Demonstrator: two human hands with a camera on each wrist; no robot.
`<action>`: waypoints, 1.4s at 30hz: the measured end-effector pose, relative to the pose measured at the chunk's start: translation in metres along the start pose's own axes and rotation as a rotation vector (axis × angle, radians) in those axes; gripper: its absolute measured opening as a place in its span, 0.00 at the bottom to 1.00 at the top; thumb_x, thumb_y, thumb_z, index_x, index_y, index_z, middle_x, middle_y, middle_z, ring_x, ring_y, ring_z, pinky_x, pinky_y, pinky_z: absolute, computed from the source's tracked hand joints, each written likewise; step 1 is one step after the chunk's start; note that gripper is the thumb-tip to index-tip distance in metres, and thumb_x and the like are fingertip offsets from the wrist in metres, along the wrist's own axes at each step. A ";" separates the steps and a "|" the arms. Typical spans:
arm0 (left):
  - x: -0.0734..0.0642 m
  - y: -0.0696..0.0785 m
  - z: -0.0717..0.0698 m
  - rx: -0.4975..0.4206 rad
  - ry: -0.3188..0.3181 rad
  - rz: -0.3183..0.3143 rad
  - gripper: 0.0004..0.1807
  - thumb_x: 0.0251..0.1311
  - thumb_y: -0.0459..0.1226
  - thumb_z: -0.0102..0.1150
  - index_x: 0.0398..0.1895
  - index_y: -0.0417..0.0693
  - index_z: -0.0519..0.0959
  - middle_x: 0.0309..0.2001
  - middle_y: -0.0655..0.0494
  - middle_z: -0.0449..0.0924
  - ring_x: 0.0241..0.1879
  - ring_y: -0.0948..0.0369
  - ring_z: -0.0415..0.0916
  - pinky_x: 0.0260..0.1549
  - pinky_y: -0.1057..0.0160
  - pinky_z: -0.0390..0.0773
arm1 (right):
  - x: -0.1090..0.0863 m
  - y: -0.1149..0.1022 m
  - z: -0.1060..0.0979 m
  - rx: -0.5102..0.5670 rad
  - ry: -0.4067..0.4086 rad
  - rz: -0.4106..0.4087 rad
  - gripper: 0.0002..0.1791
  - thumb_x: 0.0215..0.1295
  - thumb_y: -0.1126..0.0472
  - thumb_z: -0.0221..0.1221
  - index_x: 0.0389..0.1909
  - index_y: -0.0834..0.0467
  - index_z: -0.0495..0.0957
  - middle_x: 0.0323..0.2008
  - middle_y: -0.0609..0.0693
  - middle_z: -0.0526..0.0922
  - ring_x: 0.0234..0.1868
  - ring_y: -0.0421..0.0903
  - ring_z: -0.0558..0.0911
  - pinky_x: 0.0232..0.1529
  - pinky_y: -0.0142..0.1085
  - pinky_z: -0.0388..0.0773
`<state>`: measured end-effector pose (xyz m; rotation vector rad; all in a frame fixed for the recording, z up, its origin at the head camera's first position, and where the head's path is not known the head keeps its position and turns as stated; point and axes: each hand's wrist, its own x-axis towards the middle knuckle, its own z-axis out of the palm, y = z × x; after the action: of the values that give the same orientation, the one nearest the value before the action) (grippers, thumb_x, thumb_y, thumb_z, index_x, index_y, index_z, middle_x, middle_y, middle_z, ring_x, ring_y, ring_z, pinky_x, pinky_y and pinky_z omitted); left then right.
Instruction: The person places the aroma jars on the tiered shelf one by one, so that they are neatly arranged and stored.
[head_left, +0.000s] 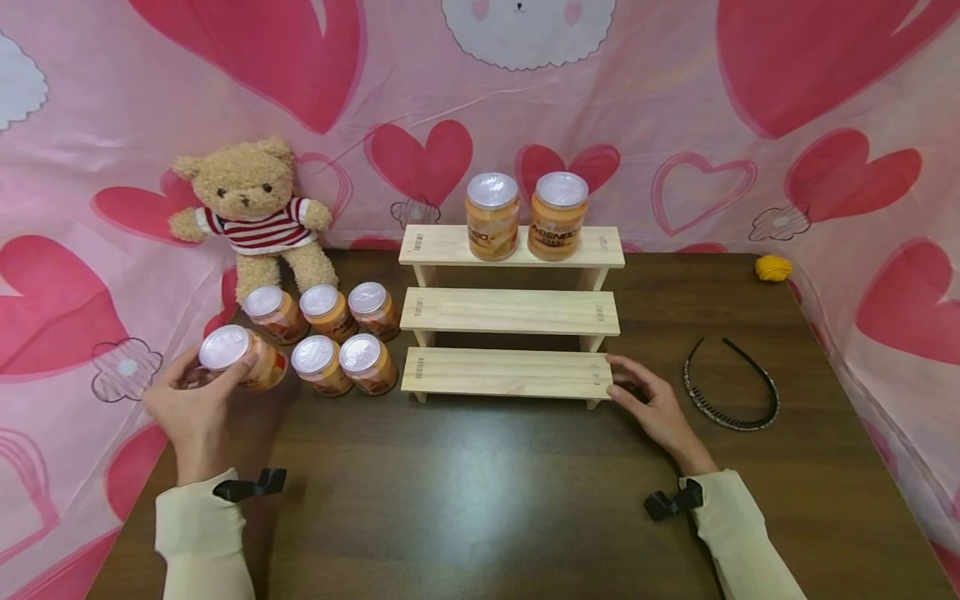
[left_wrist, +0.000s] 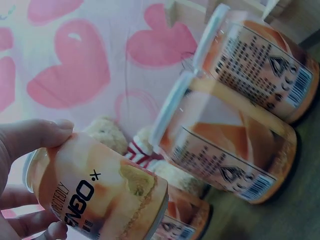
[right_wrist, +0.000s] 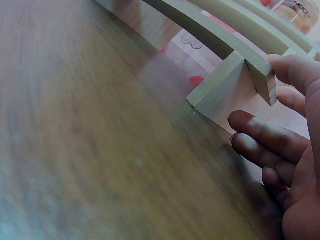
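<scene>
My left hand (head_left: 197,400) grips an orange-labelled jar (head_left: 251,367) with a pale lid, thumb on one side and fingers round the other. In the left wrist view the held jar (left_wrist: 105,192) tilts, its printed label showing. Several like jars (head_left: 324,367) stand on the table just right of it. At the other side my right hand (head_left: 651,404) holds the right end of the lowest step of a three-tier wooden stand (head_left: 506,373). In the right wrist view, thumb and a finger pinch the plank's end (right_wrist: 265,82), while the other fingers curl loosely below.
Two jars (head_left: 558,217) stand side by side on the top step. A teddy bear (head_left: 255,208) in a striped sweater sits behind the table jars. On the right lie a black headband (head_left: 738,423) and a small yellow thing (head_left: 773,267). Heart-patterned cloth (head_left: 637,92) hangs behind the table.
</scene>
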<state>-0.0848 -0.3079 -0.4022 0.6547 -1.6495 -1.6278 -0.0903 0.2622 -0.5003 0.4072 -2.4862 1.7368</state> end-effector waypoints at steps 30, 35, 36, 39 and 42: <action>-0.017 0.057 0.032 -0.135 -0.142 0.159 0.28 0.32 0.22 0.80 0.46 0.36 0.87 0.32 0.56 0.86 0.27 0.64 0.76 0.29 0.76 0.79 | 0.000 -0.001 -0.001 -0.010 0.000 0.015 0.25 0.69 0.69 0.59 0.67 0.61 0.72 0.49 0.28 0.81 0.48 0.25 0.80 0.45 0.21 0.72; -0.020 0.065 0.043 -0.161 -0.179 0.185 0.29 0.30 0.21 0.80 0.44 0.34 0.86 0.31 0.55 0.87 0.24 0.65 0.77 0.27 0.75 0.79 | 0.000 -0.002 -0.002 -0.024 0.006 0.016 0.25 0.68 0.69 0.59 0.66 0.61 0.73 0.50 0.30 0.81 0.48 0.24 0.80 0.46 0.20 0.72; -0.020 0.067 0.045 -0.163 -0.189 0.190 0.29 0.30 0.21 0.80 0.44 0.34 0.86 0.31 0.55 0.87 0.24 0.66 0.77 0.27 0.75 0.79 | 0.000 -0.002 -0.002 -0.026 0.008 0.016 0.25 0.68 0.69 0.59 0.66 0.61 0.73 0.50 0.30 0.81 0.48 0.24 0.80 0.46 0.20 0.72; -0.022 0.072 0.052 -0.153 -0.214 0.198 0.28 0.31 0.22 0.81 0.44 0.35 0.87 0.32 0.55 0.87 0.24 0.66 0.78 0.28 0.75 0.79 | 0.000 -0.002 -0.002 -0.024 0.004 0.012 0.25 0.68 0.69 0.59 0.67 0.61 0.72 0.52 0.30 0.81 0.49 0.24 0.80 0.47 0.20 0.71; -0.024 0.075 0.060 -0.156 -0.240 0.201 0.27 0.31 0.22 0.80 0.44 0.35 0.87 0.33 0.55 0.88 0.25 0.66 0.78 0.29 0.75 0.80 | 0.000 0.000 -0.001 -0.012 0.001 0.004 0.25 0.68 0.70 0.59 0.67 0.62 0.72 0.51 0.29 0.81 0.49 0.24 0.80 0.47 0.19 0.71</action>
<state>-0.1067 -0.2458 -0.3279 0.2138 -1.6724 -1.7161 -0.0906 0.2634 -0.5002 0.4004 -2.4977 1.7217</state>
